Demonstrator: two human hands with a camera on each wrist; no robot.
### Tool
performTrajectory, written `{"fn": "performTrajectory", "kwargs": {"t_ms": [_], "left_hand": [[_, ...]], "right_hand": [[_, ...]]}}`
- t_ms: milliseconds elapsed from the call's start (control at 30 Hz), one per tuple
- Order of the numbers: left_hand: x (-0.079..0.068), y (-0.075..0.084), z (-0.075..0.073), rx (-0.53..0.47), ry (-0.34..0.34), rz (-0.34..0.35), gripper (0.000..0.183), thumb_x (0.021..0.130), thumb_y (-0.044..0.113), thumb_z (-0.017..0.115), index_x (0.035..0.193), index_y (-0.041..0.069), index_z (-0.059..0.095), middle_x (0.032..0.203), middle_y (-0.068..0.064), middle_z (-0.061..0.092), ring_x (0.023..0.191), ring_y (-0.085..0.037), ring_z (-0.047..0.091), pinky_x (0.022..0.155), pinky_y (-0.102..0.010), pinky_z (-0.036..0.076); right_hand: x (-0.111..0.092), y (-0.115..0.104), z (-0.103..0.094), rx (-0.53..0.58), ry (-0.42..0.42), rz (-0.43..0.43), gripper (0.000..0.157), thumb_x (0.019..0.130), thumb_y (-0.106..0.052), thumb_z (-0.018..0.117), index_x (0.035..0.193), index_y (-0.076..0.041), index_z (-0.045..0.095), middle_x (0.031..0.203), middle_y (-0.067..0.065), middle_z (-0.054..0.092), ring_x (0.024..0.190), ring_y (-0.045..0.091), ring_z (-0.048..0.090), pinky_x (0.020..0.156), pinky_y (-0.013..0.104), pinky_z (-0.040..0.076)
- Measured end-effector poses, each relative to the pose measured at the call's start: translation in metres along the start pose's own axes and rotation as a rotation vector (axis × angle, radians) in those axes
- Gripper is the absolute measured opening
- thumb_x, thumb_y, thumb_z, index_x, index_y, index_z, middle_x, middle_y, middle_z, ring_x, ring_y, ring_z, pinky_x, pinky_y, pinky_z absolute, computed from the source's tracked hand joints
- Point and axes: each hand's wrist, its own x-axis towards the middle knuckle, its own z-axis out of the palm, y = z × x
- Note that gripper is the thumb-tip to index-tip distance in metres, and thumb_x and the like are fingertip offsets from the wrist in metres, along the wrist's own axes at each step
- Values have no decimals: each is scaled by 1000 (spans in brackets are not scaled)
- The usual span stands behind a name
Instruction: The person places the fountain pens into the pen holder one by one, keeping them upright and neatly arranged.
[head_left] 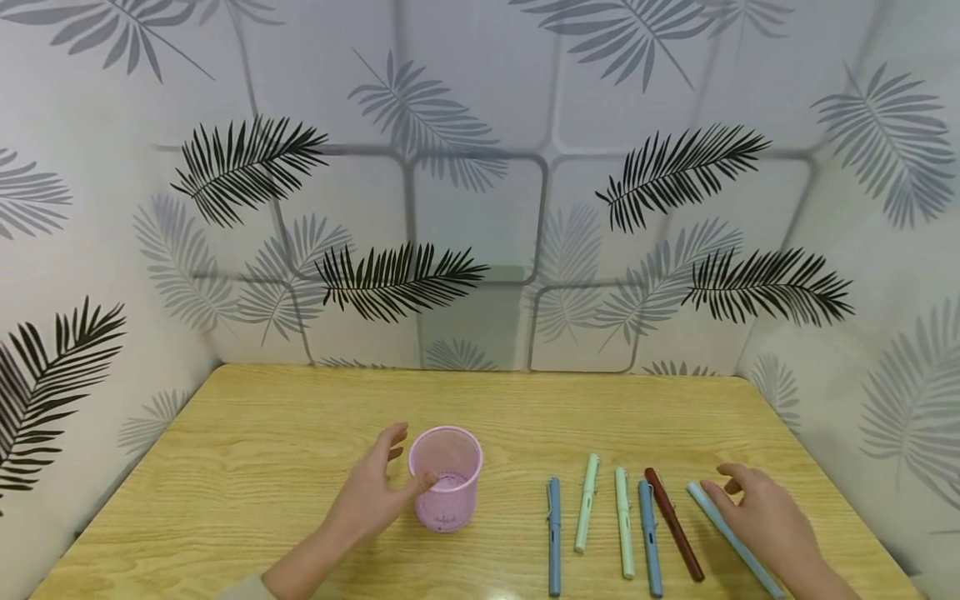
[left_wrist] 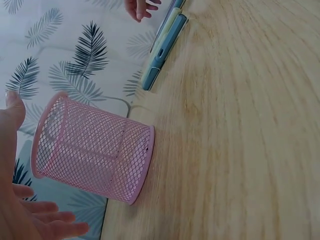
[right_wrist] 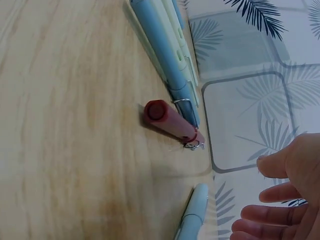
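A pink mesh pen cup [head_left: 447, 508] stands upright on the table. My left hand [head_left: 375, 493] is around its left side, thumb and fingers spread, and in the left wrist view a gap shows between the hand and the mesh cup [left_wrist: 95, 147]. My right hand [head_left: 768, 517] hovers above a light blue pen [head_left: 731, 535], fingers loosely bent. From the right wrist, that light blue pen [right_wrist: 194, 215] lies apart from the fingers. Left of it lie a dark red pen [head_left: 675, 525], a blue pen [head_left: 650, 537], two mint green pens [head_left: 624, 525] and another blue pen [head_left: 554, 537].
The wood-grain table [head_left: 300, 417] meets a patterned wall [head_left: 480, 208] with leaf prints at the back. Similar walls close in on both sides. All the pens lie on the right half of the table, roughly side by side.
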Motion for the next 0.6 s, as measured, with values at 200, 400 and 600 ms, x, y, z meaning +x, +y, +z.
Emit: {"fn": "performTrajectory", "kwargs": {"t_ms": [200, 400, 600], "left_hand": [[0, -3, 7, -181, -29, -7, 78, 76, 34, 77, 138, 8, 37, 134, -18, 46, 115, -37, 50, 86, -55, 46], [0, -3, 13, -229, -56, 27, 77, 76, 32, 78, 138, 8, 39, 130, -17, 50, 114, -38, 50, 83, -50, 49], [0, -1, 18, -314, -66, 8, 77, 75, 23, 79, 139, 9, 38, 122, -17, 54, 108, -37, 54, 82, -50, 50]], "right_hand": [[1, 7, 5, -14, -83, 40, 64, 89, -46, 57, 115, 12, 54, 94, 20, 62, 81, 34, 59, 64, 47, 50], [0, 11, 9, -17, -149, 56, 67, 88, -47, 58, 115, 14, 53, 94, 20, 59, 82, 33, 58, 64, 45, 50], [-1, 14, 13, -43, -163, 42, 56, 86, -37, 65, 110, 13, 56, 86, 13, 57, 77, 25, 55, 61, 41, 48]]}}
